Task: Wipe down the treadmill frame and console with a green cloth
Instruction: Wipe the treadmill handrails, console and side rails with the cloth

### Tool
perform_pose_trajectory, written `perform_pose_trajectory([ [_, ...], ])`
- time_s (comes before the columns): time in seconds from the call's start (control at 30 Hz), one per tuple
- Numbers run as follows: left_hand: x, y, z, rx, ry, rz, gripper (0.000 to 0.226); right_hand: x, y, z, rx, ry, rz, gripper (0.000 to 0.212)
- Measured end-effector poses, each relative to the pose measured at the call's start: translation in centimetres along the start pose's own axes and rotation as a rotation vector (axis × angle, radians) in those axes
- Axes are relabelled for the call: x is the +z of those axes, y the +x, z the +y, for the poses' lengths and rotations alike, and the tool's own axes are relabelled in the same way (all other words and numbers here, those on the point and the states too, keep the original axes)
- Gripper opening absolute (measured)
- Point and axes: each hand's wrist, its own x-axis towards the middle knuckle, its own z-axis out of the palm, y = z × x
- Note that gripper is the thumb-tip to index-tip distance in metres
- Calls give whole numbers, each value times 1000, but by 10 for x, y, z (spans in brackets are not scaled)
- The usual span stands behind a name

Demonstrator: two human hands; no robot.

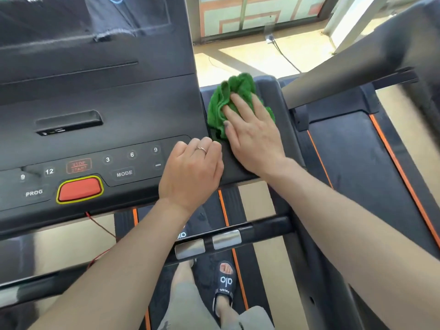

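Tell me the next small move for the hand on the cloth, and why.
Probably drag the cloth back toward the body along the dark side panel. The right hand lies flat on the cloth near the panel's far end, and the stretch under the wrist is uncovered. The left hand rests on the console edge, away from the cloth.

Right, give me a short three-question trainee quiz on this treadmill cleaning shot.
1. True or false: the right hand presses the green cloth flat on the side panel right of the console.
2. Which hand wears a ring? A) left B) right
3. Fill in: the big red button sits just right of the key marked ____.

Key: 1 true; 2 A, the left hand; 3 PROG.
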Motion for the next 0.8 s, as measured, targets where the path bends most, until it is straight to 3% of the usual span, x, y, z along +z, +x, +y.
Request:
perform_pose_trajectory([
  [0.2,1,-1,0,8,23,14,22,1,51,-6,84,-62,-70,53],
  [0.5,-1,-2,0,-14,-9,28,25,12,-104,-26,4,-54,266,32],
  [0.67,-2,-3,0,-40,-25,24,25,10,-92,-18,-164,-118,294,34],
  [0.8,-4,-2,-1,-88,-37,6,25,10,-43,-25,31,-120,261,37],
])
